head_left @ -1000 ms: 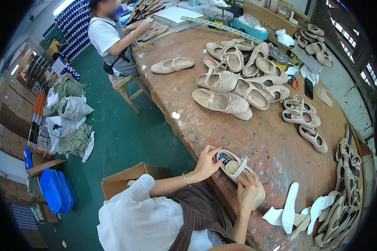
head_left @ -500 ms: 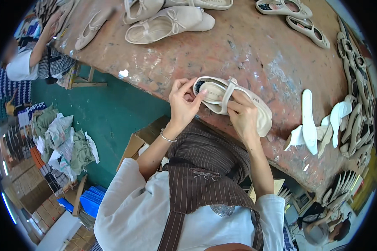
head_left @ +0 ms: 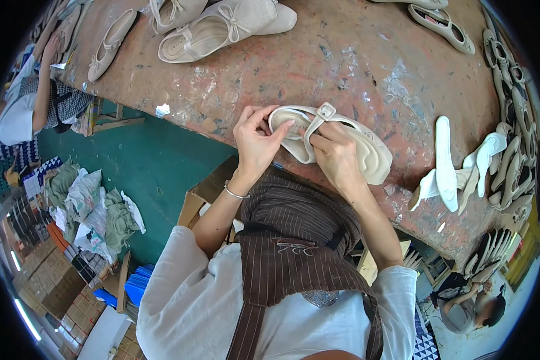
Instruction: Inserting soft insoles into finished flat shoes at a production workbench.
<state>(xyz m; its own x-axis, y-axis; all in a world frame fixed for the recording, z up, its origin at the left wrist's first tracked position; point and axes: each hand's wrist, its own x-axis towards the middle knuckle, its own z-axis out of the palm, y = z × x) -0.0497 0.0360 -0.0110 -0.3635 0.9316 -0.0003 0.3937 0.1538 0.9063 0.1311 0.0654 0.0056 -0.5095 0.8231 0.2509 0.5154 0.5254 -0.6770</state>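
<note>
A cream strapped flat shoe (head_left: 375,161) lies at the table's near edge, its toe pointing right. My left hand (head_left: 255,143) grips its heel, with the thumb pressed inside on the pale insole (head_left: 280,120) and the fingers around the back rim. My right hand (head_left: 337,156) has its fingers tucked into the shoe's opening beside the strap (head_left: 326,111), closed on the shoe. What those hidden fingertips touch cannot be seen.
Cream bow shoes (head_left: 222,30) stand at the table's far side. To the right lie loose white insoles (head_left: 444,162) and a row of shoes (head_left: 513,162). A cardboard box (head_left: 193,207) sits below the edge. Another person (head_left: 24,108) works at far left.
The insole now covers the dark heel patch that showed before. My right fingers have shifted left, deeper into the opening, and the shoe has tilted a little. My view has shifted slightly.
</note>
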